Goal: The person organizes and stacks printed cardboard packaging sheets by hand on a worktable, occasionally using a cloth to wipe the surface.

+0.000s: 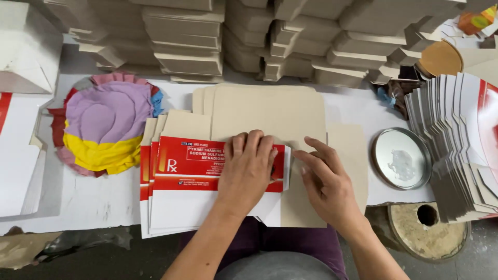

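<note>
**Desk:** Where the flat red-and-white printed carton blank (207,176) lies on top of its fanned stack, which hand has it?

**Photographer:** The left hand (248,168), pressed palm down on the blank's right end, fingers together and curled over the fold line. It grips nothing; it pins the card flat.

**Desk:** And the blank's long axis?

**Photographer:** Crosswise to the forearm, running left to right. Most of the printed face stretches away to the left of that hand; only a short strip peeks out to its right.

**Desk:** The other hand?

**Photographer:** The right hand (326,181) sits just beside the left, fingers spread and flat, fingertips touching the plain brown cardboard sheet (270,111) at the blank's right edge. It, too, holds nothing. The left is the one squarely on the blank; the right only meets its end.

**Desk:** What surrounds them?

**Photographer:** Beyond the fingertips, more brown sheets fan out, then stacks of folded grey-brown cartons (187,46). Off to the left of the left hand, a round pile of purple, yellow and red cloth scraps (106,129). To the right of the right hand, a round silver metal lid (402,158), and further out a fanned row of white die-cut blanks (456,140). All rest on a white worktable (93,199).
</note>
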